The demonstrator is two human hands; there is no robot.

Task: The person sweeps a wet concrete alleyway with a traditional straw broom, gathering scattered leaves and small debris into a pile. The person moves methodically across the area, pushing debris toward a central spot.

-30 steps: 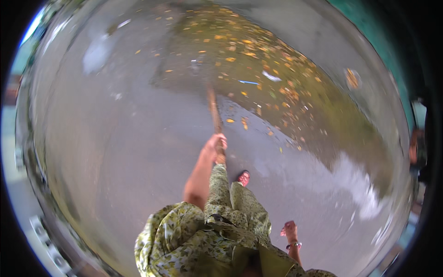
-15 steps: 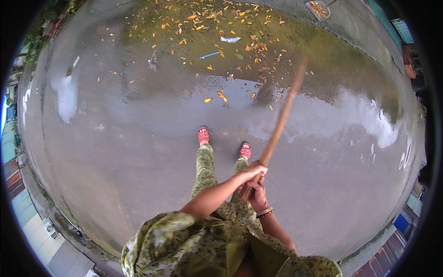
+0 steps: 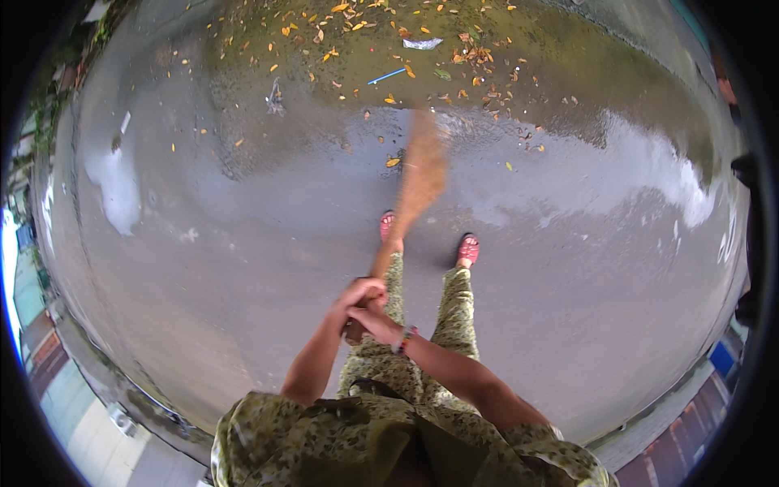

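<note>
Both my hands are closed round the handle of a brown broom (image 3: 423,172) in front of my legs. My left hand (image 3: 362,290) grips it higher up, toward the bristles. Just below and touching it, my right hand (image 3: 375,319), with bracelets at the wrist, wraps the handle near its end. The broom reaches away from me over the wet ground, its fan-shaped head smeared by motion. Whether the bristle tips touch the ground I cannot tell. Beyond them lie scattered yellow and brown leaves (image 3: 472,55).
A shallow puddle (image 3: 560,154) spreads over the grey concrete (image 3: 203,308) ahead. In it lie a blue stick (image 3: 386,76), a crumpled white wrapper (image 3: 423,44) and a clear plastic scrap (image 3: 276,97). My feet in red sandals (image 3: 467,247) stand apart behind the broom head.
The broom has swung from the right toward the left, and both hands have moved left with it, still gripping the handle. My view has shifted slightly.
</note>
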